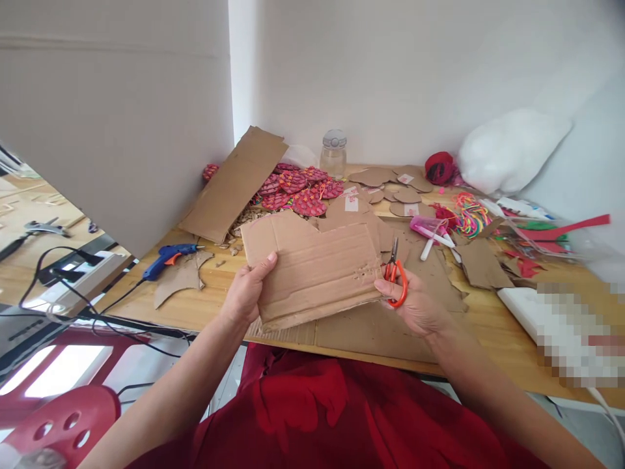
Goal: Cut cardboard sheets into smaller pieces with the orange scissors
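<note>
A cut piece of brown cardboard (317, 273) is held up in front of me, tilted, with a notch in its top edge and small holes near its right end. My left hand (251, 286) grips its left side, thumb on the face and fingers behind. At the right edge, my right hand (410, 299) pinches the same cardboard and also holds orange-handled scissors (400, 283), their blades pointing up and away. Beneath lies a larger cardboard sheet (371, 332) on the wooden table (131, 293).
A blue glue gun (170, 257) lies left, near a cardboard scrap (183, 280). Behind are a leaning cardboard strip (239, 182), red patterned pieces (307, 198), a glass jar (334, 156) and cut cardboard shapes (374, 176). Colourful cords (471, 215) and a white bag (508, 153) stand right.
</note>
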Available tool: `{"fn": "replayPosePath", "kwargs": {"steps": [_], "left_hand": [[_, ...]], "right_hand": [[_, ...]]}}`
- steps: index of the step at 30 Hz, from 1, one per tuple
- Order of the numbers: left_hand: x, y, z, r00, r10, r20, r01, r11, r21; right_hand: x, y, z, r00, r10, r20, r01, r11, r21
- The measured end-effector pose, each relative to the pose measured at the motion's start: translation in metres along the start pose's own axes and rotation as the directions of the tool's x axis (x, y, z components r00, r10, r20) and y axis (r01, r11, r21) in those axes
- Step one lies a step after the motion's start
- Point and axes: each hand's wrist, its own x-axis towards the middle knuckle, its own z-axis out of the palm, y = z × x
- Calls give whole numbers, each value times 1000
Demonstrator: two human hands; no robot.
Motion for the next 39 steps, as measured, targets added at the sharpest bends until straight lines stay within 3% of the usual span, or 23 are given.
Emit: {"fn": "replayPosePath", "kwargs": {"steps": [3,6,12,15,18,22,26,31,35,39], "left_hand": [[-4,3,-1,1000,19,-13,-19,1000,9],[-7,6,-1,999,35,-29,-34,999,24],[-10,7,2,999,-36,36,36,999,-8],[-12,8,2,985,-97,144,94,995,27],[-12,7,3,975,-82,207,73,996,54],[-8,8,4,995,33,96,-29,999,-46],[-1,9,5,992,122,11,-120,987,-108],[8,5,7,993,114,-14,-115,984,-138],[22,0,15,995,80,-58,-90,976,-199],[37,-3,35,984,93,-149,-134,946,-294]], "right_hand": [[-7,0,1,997,35,65,-36,999,15],[-13,4,2,995,-7,100,7,1000,4],[-17,11,-3,998,-53,30,53,999,-2],[-14,9,-8,1000,-29,-8,29,1000,7],[-8,9,-11,998,-29,-61,33,997,69],[-3,12,-11,999,-41,-36,44,995,93],[-11,15,-1,995,16,100,-8,997,-79],[-20,17,12,943,82,324,-12,977,-211],[-19,21,18,920,94,380,-10,976,-217],[-15,27,29,901,53,431,27,984,-179]]}}
